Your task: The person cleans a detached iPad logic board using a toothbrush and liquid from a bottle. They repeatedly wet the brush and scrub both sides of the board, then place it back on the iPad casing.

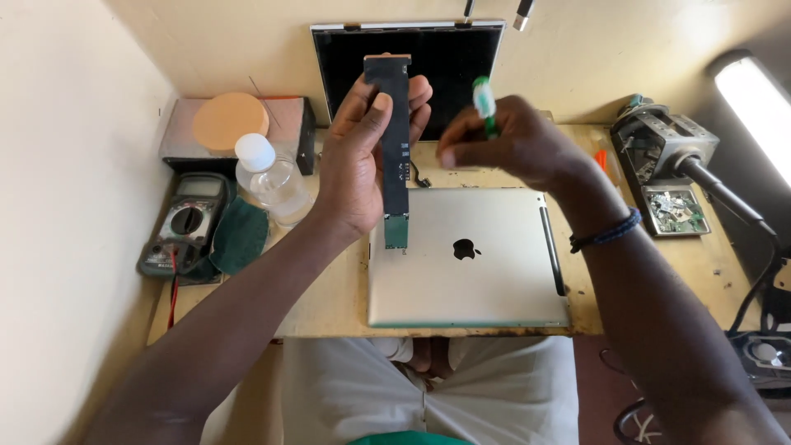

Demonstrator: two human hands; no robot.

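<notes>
Two hands up | left hand [358, 156] grips circuit strip [395, 148] | right hand [507, 140] brush [484, 103] | tablet [465, 272] below

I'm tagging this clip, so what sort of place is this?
Probably a small electronics repair bench: a grey dial multimeter, a silver tablet shell lying face down, and a long narrow dark circuit board in the left hand.

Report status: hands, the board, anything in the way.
Left hand grips the long circuit board upright above the silver tablet. Right hand holds a green-and-white brush beside it. Nothing between them.
</notes>
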